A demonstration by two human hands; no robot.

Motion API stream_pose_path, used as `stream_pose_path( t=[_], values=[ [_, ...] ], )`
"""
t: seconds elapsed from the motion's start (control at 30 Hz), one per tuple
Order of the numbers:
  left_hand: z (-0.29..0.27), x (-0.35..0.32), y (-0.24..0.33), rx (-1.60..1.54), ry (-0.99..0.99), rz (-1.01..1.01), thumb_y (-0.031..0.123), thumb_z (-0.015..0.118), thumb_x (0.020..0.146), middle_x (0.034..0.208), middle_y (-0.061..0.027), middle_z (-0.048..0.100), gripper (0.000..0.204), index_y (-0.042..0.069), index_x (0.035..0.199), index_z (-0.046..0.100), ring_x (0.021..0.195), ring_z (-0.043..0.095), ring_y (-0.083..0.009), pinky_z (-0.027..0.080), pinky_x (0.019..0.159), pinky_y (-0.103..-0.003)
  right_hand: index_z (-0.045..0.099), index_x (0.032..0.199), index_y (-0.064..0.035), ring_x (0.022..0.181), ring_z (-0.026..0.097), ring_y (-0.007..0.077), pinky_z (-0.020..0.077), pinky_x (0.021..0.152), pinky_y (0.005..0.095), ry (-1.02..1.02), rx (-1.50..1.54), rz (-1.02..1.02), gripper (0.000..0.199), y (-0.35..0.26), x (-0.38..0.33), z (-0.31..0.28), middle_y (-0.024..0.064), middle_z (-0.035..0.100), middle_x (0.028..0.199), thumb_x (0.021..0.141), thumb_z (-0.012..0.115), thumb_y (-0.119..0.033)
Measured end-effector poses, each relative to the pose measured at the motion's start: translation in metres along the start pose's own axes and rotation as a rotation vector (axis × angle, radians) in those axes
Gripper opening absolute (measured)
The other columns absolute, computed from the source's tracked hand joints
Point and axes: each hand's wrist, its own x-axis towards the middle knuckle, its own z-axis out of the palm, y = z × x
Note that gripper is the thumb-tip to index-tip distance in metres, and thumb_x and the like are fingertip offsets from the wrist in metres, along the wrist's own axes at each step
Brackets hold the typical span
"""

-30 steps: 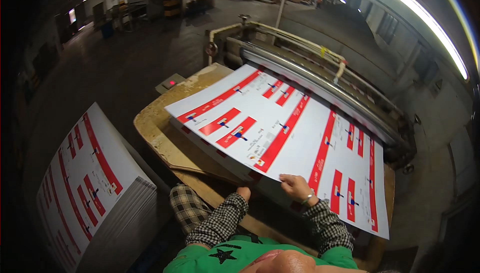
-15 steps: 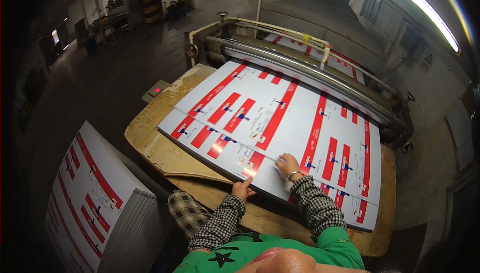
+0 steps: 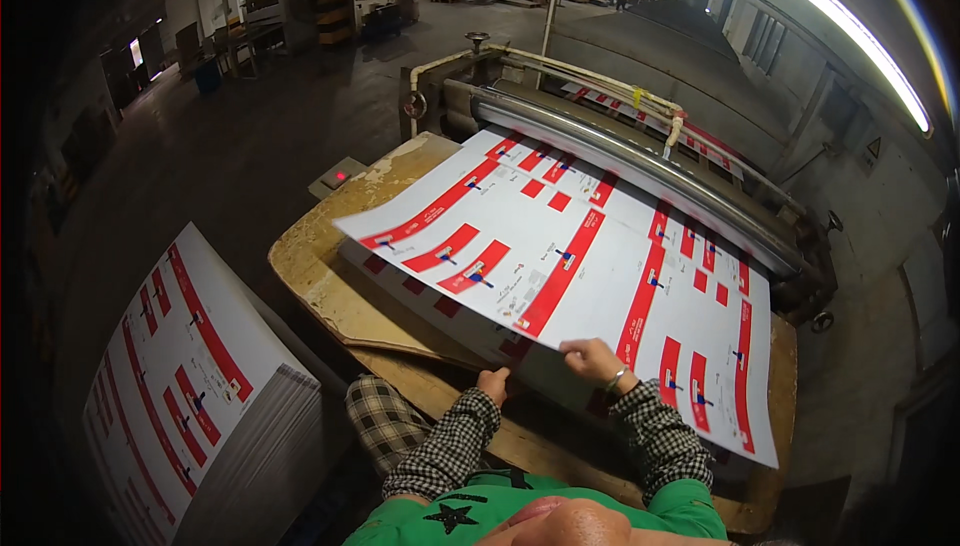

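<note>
A large white printed sheet with red bands slopes down from the roller, its near edge raised and bowed. My right hand pinches that near edge, right of the middle. Under it, in shadow, lies another printed sheet on the wooden feed table. My left hand, fingers closed, is at the near edge of this lower sheet, thumb and finger on its rim. The far end of the upper sheet overlaps another one close to the metal roller.
A tall stack of the same sheets stands to the left of the table. A pipe frame and a handwheel belong to the roller machine. A box with a red light sits beyond the table's left edge.
The sheets in front have moved up into the roller. A further sheet's near edge now hangs raised in my right hand, over the lower one. The view has shifted slightly.
</note>
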Motion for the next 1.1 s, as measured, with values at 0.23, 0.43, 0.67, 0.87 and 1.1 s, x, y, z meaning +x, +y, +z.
stream_pose_path(
  t=[0.23,0.43,0.67,0.87,1.1],
  values=[
    [0.010,0.043,-0.029,-0.213,0.206,0.066,0.009,0.043,0.075,0.081,-0.0233,0.057,0.033,-0.015,0.094,0.053,0.072,0.056,-0.0302,0.046,0.069,-0.037,0.061,0.093,-0.0006,0.087,0.061,0.0310,0.0495,0.076,0.0346,0.124,-0.057,-0.174,0.023,-0.004,-0.021,0.018,0.0193,0.061,0.098,0.075,0.053,-0.012],
    [0.013,0.037,-0.025,-0.312,-0.025,0.234,0.010,0.051,0.076,0.049,-0.0031,0.041,0.020,0.001,0.059,0.048,0.034,0.036,-0.0111,0.027,0.031,-0.029,0.062,0.087,-0.0022,0.088,0.059,0.0319,0.0481,0.077,0.0382,0.137,-0.086,-0.202,0.023,0.035,-0.023,0.055,0.0136,0.062,0.100,0.072,0.055,-0.018],
    [0.015,0.007,-0.010,-0.362,-0.198,0.225,0.026,0.062,0.084,0.081,-0.0110,0.057,0.033,-0.004,0.091,0.048,0.063,0.056,-0.0179,0.055,0.064,-0.034,0.065,0.097,-0.0050,0.098,0.057,0.0303,0.0448,0.087,0.0350,0.393,-0.271,0.146,0.033,0.063,0.042,0.025,0.0152,0.062,0.103,0.074,0.059,-0.029],
    [0.007,0.014,-0.010,-0.421,-0.357,0.214,0.017,0.061,0.082,0.083,-0.0105,0.061,0.025,-0.002,0.096,0.054,0.067,0.061,-0.0199,0.053,0.059,-0.033,0.047,0.122,-0.0039,0.115,0.042,0.0385,0.0376,0.096,0.0436,0.129,-0.575,-0.096,0.062,0.035,-0.004,0.070,0.0227,0.048,0.119,0.069,0.066,-0.031],
    [-0.003,0.023,-0.019,-0.452,-0.423,0.203,0.012,0.053,0.083,0.095,-0.0175,0.061,0.026,-0.007,0.100,0.054,0.079,0.063,-0.0265,0.053,0.068,-0.038,0.061,0.093,-0.0039,0.091,0.056,0.0357,0.0475,0.077,0.0410,-0.176,-0.234,-0.039,0.030,0.024,0.003,0.026,0.0186,0.059,0.098,0.068,0.059,-0.021]
  ],
)
